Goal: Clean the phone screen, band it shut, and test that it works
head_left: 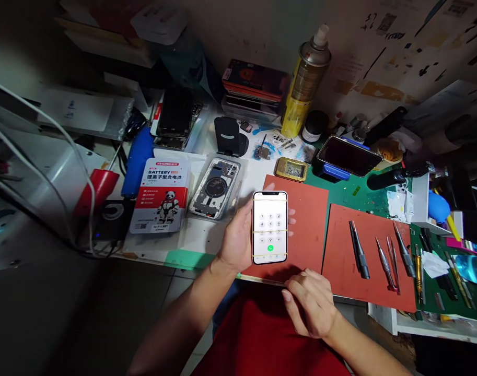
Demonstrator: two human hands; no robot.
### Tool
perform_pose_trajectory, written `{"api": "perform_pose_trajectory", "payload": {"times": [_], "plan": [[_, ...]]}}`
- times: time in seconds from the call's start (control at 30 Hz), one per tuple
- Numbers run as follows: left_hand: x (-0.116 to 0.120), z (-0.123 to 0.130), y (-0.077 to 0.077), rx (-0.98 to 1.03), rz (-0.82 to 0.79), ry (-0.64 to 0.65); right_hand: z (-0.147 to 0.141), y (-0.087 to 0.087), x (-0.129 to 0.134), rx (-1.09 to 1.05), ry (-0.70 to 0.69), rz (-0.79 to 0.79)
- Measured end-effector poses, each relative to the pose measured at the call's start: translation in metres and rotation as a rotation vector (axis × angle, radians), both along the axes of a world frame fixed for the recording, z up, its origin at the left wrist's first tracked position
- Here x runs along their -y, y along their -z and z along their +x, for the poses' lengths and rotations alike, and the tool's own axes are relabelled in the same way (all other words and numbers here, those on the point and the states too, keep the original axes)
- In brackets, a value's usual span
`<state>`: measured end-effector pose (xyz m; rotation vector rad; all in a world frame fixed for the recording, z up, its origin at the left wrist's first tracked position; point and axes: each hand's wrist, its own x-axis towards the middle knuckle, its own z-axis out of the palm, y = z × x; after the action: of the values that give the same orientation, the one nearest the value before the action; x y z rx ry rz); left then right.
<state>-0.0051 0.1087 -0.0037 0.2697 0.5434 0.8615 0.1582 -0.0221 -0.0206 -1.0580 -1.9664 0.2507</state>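
A phone (270, 227) with a lit screen shows a dial keypad and a green call button. Thin yellowish bands cross its face. My left hand (239, 235) holds it from below and the left side, with fingertips showing past its right edge, above a red-brown mat (306, 224). My right hand (311, 303) is near the table's front edge, below and right of the phone, not touching it. Its fingers are curled together, and nothing shows in them. Left of the phone, an opened phone body (215, 188) lies in a clear tray.
A battery box (160, 196) and a red-handled tool (99, 188) are at the left. Tweezers (385, 263) and other tools lie on a second mat (340, 235). Behind stand a spray can (306, 83), a small metal tin (291, 169) and a propped phone (350, 155).
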Motion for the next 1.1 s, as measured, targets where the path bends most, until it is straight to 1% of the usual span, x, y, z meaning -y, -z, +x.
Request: {"api": "perform_pose_trajectory", "payload": {"times": [0.17, 0.37, 0.43, 0.5, 0.6, 0.67, 0.73, 0.83, 0.9, 1.0, 1.1], "plan": [[-0.002, 0.001, -0.002, 0.019, -0.051, -0.025, 0.0, 0.002, 0.001, 0.002, 0.029, -0.053], [-0.003, 0.0, 0.0, 0.029, -0.081, -0.028, -0.002, 0.004, 0.0, -0.032, 0.052, -0.085], [-0.003, 0.0, 0.0, 0.015, -0.086, -0.032, -0.003, 0.004, 0.0, -0.079, 0.087, -0.138], [-0.003, 0.0, 0.0, 0.004, -0.096, -0.039, -0.004, 0.004, -0.001, -0.135, 0.146, -0.233], [-0.004, 0.001, -0.002, -0.005, -0.114, -0.051, -0.004, 0.005, -0.003, -0.277, 0.208, -0.509], [-0.004, 0.002, -0.003, -0.004, -0.115, -0.049, -0.004, 0.006, -0.005, -0.415, 0.204, -0.722], [-0.004, 0.002, -0.003, 0.004, -0.108, -0.043, -0.003, 0.006, -0.007, -0.575, 0.168, -0.872], [-0.002, 0.002, -0.002, 0.018, -0.096, -0.039, -0.003, 0.005, -0.009, -0.794, 0.109, -1.006], [-0.002, 0.001, -0.002, 0.019, -0.077, -0.038, -0.005, 0.004, -0.011, -0.903, 0.099, -1.083], [-0.001, 0.0, -0.004, 0.023, -0.043, -0.019, -0.007, 0.003, -0.011, -1.026, 0.101, -1.182], [-0.001, 0.001, -0.007, 0.016, -0.046, -0.018, -0.008, 0.003, -0.013, -1.085, 0.104, -1.222]]}}
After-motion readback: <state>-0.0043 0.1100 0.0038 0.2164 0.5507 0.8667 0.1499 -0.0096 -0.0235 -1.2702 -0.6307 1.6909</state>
